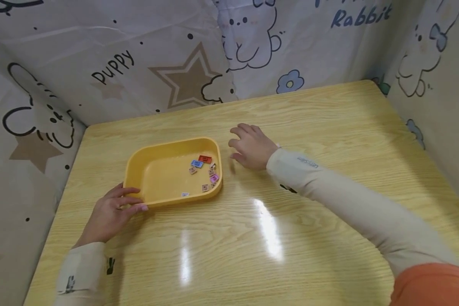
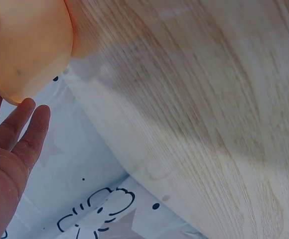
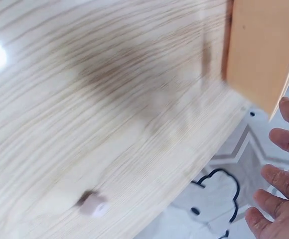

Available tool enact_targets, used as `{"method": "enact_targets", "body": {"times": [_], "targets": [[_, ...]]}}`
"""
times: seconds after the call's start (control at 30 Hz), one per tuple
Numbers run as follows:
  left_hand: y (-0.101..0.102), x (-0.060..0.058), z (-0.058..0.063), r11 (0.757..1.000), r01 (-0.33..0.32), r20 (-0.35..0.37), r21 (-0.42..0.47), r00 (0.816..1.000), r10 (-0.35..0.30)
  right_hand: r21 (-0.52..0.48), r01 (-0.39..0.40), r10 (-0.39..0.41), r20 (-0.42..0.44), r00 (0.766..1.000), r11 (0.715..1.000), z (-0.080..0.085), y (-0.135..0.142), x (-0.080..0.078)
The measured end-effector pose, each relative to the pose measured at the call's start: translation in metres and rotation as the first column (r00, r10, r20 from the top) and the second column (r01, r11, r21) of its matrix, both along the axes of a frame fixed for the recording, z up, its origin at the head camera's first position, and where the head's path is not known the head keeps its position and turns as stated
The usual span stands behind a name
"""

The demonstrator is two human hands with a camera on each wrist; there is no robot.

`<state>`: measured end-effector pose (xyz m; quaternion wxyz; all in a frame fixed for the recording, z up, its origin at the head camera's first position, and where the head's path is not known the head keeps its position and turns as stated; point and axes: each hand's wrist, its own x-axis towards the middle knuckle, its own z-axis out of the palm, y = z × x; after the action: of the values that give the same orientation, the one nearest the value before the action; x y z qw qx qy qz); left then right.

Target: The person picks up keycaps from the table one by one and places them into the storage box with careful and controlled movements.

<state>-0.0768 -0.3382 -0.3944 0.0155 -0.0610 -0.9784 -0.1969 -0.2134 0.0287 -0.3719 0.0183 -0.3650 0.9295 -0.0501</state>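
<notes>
A yellow plastic tray [image 1: 168, 146] with rounded corners sits on the wooden table. My left hand [image 1: 112, 212] grips its near left corner, fingers over the rim and thumb at the front wall. Inside the tray, mostly at its right end, lie several small tiles: a red tile [image 1: 205, 159], a blue tile [image 1: 196, 163], a purple tile [image 1: 214, 178] and brownish square tiles [image 1: 193, 170]. My right hand [image 1: 254, 146] hovers just right of the tray, fingers spread and loosely bent, holding nothing. In the right wrist view a small pale pink piece [image 3: 93, 205], blurred, is on the table.
The light wood table [image 1: 310, 238] extends around the tray. Cloth walls [image 1: 168, 38] printed with cartoon animals and stars stand behind and at both sides. Bright light reflections lie on the tabletop in front of the tray.
</notes>
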Motion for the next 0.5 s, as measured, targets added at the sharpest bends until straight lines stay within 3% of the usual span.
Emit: {"method": "enact_targets", "body": {"times": [0.23, 0.5], "targets": [[0.001, 0.000, 0.001, 1.000, 0.010, -0.005, -0.005, 1.000, -0.010, -0.043, 0.059, -0.060, -0.022, 0.998, 0.997, 0.000, 0.028, -0.002], [0.001, 0.000, 0.000, 1.000, 0.002, -0.001, -0.013, 1.000, -0.002, -0.063, 0.172, -0.170, 0.038, 0.985, 0.983, -0.005, 0.054, -0.007]]}}
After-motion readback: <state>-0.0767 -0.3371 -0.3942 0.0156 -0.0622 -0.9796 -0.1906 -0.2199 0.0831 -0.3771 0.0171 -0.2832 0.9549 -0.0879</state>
